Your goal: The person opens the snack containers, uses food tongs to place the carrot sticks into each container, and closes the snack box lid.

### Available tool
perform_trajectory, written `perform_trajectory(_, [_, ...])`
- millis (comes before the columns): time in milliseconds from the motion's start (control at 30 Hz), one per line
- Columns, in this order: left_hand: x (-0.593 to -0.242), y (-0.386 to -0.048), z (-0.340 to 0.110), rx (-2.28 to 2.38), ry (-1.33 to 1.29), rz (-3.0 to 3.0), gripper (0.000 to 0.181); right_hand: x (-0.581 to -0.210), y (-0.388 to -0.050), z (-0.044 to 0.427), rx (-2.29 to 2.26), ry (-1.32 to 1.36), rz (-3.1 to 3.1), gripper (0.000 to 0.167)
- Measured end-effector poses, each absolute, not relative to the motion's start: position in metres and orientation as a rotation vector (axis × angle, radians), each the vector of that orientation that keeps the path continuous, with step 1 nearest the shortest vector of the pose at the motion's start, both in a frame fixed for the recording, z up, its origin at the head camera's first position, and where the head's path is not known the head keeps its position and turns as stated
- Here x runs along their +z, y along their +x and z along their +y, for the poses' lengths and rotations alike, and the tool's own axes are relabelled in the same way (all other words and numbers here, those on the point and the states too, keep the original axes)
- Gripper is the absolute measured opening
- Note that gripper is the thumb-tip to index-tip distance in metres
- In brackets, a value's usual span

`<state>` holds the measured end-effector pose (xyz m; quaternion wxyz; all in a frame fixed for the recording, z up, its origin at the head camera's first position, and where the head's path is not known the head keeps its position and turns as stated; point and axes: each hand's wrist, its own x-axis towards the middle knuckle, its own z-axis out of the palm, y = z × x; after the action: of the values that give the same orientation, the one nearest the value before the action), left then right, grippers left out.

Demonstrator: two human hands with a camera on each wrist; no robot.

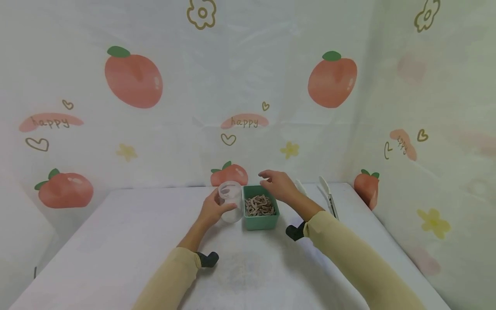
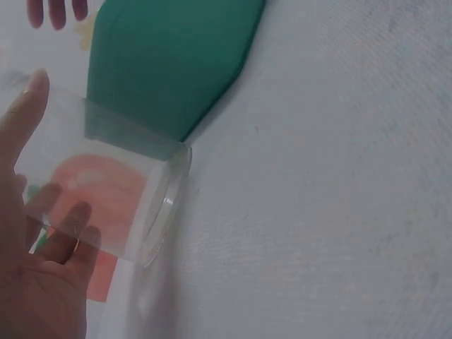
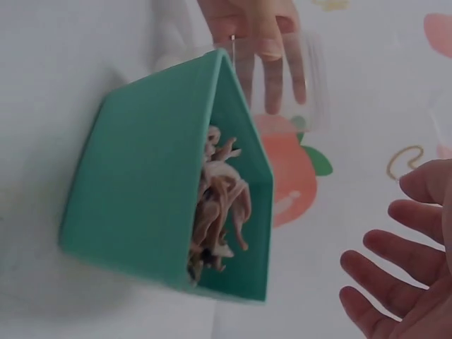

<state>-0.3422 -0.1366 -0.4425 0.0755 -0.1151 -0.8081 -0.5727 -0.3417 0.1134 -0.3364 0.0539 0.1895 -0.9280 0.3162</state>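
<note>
left hand [image 1: 211,212]: grip's wrapped round a clear plastic jar [image 1: 232,199]
right hand [image 1: 282,186]: grip's pretty wide, near the green box [image 1: 261,223]
green box: on the bench [image 1: 135,228], brownish shrivelled strips [image 1: 258,206] inside

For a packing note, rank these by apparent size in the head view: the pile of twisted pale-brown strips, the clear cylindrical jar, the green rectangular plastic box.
Largest to smallest:
1. Green rectangular plastic box
2. Clear cylindrical jar
3. Twisted pale-brown strips
</note>
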Motion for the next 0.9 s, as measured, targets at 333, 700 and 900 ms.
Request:
perform_trajectory(333, [-0.436, -0.345, -0.146, -1.819, -0.433, -2.465, 0.076, -0.335, -0.349, 0.095, 1.016, 0.593, -2.800, 0.035])
perform_trajectory(700, [-0.436, -0.352, -0.153, -1.825, -0.432, -2.499, 0.073, -0.348, -0.355, 0.064, 1.037, 0.761, -2.704, 0.048])
perform_trajectory(900, [-0.437, -0.351, -0.155, -1.801, -0.480, -2.512, 0.069, -0.356, -0.355, 0.048, 0.965, 0.876, -2.699, 0.048])
